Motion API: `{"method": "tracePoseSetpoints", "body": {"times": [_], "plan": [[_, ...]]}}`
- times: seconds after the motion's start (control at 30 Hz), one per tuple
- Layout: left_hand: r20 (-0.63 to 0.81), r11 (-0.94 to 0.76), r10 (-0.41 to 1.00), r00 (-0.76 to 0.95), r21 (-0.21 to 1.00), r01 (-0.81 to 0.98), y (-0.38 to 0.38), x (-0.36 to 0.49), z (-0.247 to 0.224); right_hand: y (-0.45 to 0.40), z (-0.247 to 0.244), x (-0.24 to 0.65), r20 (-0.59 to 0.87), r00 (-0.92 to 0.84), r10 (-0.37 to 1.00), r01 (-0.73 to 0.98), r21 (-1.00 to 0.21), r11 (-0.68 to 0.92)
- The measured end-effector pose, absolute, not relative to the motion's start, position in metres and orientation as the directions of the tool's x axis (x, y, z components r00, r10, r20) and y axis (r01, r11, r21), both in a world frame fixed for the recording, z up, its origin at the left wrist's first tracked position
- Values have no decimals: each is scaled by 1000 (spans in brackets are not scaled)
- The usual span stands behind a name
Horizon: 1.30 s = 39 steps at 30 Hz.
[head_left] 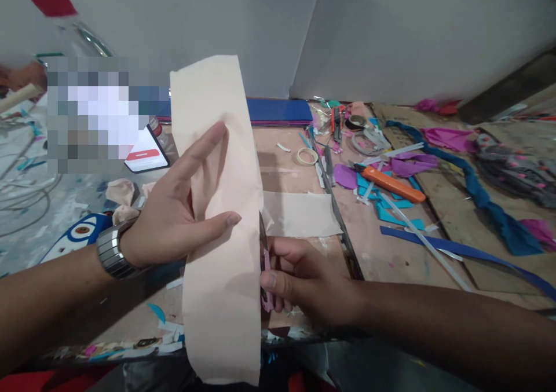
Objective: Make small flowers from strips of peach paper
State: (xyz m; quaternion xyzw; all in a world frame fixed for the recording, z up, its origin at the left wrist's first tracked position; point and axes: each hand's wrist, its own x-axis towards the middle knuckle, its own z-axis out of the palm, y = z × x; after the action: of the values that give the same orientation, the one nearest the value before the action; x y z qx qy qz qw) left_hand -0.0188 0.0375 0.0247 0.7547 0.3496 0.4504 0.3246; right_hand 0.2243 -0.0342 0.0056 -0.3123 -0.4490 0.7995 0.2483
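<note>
A long cream-coloured strip of material (221,311) hangs upright in front of me. My left hand (180,207), with a metal watch on the wrist, grips it from the left; the thumb and a finger lie across its face and the other fingers are hidden behind. In my right hand (295,279) is a pair of scissors with pink handles (267,299). Their blades point up along the strip's right edge, where a narrow piece curls outward. Behind them, a flat cream piece (304,213) lies on the table.
An orange cutter (391,184), a tape roll (307,157), blue strips (469,253) and coloured scraps lie on the right of the table (382,264). At left are a phone (147,151), a blue-and-white item (78,233) and a red-capped bottle (51,1).
</note>
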Motion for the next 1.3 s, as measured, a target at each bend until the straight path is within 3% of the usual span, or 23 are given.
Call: {"method": "tracePoseSetpoints", "body": {"times": [0.17, 0.43, 1.3], "plan": [[472, -572, 807, 355, 775, 270, 37, -20, 23, -32, 11, 224, -316, -634, 705, -63, -888, -455], [485, -584, 804, 344, 754, 301, 38, -21, 23, -32, 10, 223, -289, -640, 712, -151, -861, -485], [535, -623, 782, 319, 684, 380, 41, -22, 19, -35, 11, 222, -308, -620, 721, -136, -863, -486]]}}
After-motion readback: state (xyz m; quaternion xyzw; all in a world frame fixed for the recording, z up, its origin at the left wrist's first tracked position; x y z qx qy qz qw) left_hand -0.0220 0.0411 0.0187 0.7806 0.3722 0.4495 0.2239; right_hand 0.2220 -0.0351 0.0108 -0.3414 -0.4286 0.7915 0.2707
